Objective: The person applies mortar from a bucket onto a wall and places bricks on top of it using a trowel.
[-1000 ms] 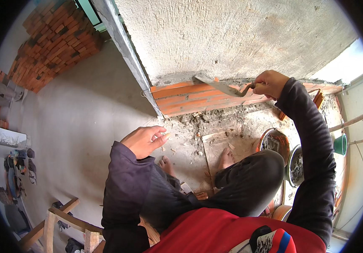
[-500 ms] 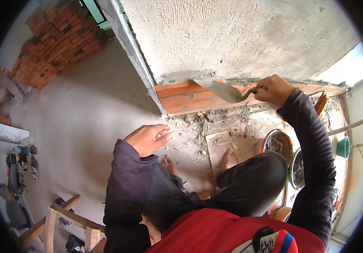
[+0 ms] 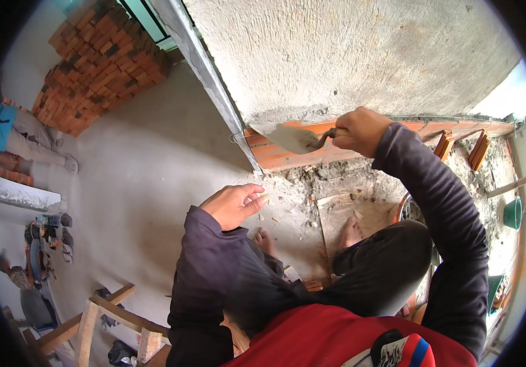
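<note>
My right hand (image 3: 361,131) is shut on the handle of a trowel (image 3: 287,137), whose blade lies over the upper courses of a low orange brick wall (image 3: 385,133), by its left end and a thin string. Above the bricks is rough pale plaster (image 3: 355,55). My left hand (image 3: 232,205) hangs over the floor, left of and below the trowel, fingers loosely bent and apart, with something pale yellow at a tip. A pale upright edge strip (image 3: 214,73) meets the wall's left end.
Stacked bricks (image 3: 104,61) stand at the upper left, beside a co-worker in blue (image 3: 3,122). A wooden frame (image 3: 85,324) is at the lower left. Loose bricks (image 3: 478,150), green buckets (image 3: 512,214) and rubble (image 3: 324,177) lie to the right and below the wall.
My right hand and trowel have moved left along the bricks toward the wall's end. The view has shifted, showing more of the co-worker at the left.
</note>
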`<state>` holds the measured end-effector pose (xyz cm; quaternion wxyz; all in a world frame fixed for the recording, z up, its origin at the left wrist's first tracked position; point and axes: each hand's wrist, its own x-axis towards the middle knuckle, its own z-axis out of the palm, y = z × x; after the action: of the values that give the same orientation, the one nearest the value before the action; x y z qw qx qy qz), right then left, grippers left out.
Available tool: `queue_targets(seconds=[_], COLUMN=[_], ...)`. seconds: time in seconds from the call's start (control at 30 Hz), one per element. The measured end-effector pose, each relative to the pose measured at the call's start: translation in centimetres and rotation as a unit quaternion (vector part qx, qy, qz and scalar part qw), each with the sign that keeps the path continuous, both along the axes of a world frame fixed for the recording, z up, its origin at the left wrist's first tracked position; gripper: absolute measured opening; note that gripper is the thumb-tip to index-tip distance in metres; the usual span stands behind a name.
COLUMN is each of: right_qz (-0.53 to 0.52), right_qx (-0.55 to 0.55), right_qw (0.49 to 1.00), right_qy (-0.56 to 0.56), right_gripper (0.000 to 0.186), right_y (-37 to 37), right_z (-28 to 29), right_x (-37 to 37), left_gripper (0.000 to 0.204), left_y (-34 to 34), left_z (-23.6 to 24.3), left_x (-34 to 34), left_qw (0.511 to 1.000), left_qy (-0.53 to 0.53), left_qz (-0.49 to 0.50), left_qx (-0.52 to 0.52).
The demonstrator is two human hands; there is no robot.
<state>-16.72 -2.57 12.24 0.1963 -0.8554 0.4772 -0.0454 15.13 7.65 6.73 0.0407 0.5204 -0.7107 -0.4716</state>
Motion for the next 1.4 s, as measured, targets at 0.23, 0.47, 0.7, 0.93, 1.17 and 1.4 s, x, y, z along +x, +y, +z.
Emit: queue_targets(seconds=[0.23, 0.47, 0.7, 0.93, 1.17, 1.4], right_qz=[-0.052, -0.130, -0.198, -0.422, -0.671, -0.682], right_qx=[-0.002, -0.017, -0.125, -0.040, 0.261, 0.196], right_qw=[0.999, 0.991, 0.972, 0.905, 0.584, 0.521], right_qy=[-0.002, -0.002, 0.035, -0.044, -0.376, -0.475], right_gripper=[0.029, 0.028, 0.026, 0.023, 0.032, 0.025], right_y=[0.8, 2.5, 7.8, 22.8, 37.0, 39.5], right_z=[-1.0, -0.4, -0.6, -0.4, -13.3, -16.2], right_x=[-4.7, -9.9, -18.3, -23.1, -25.3, -22.5], left_gripper=[0.044, 0.042, 0.038, 0.045, 0.051, 0.046], left_y=[0.1, 0.0, -0.1, 0.8, 0.2, 0.8], left_z=[0.2, -0.2, -1.0, 0.3, 0.2, -0.3], left_x=[-0.3, 0.3, -0.5, -1.1, -2.6, -2.4], left_qw=[1.000, 1.000, 0.999, 0.999, 0.998, 0.999], left_qy=[-0.002, -0.006, 0.036, -0.028, -0.038, 0.021], left_qz=[-0.005, -0.007, 0.001, -0.017, -0.040, -0.006], left_qx=[-0.004, -0.002, -0.029, -0.025, -0.022, -0.044])
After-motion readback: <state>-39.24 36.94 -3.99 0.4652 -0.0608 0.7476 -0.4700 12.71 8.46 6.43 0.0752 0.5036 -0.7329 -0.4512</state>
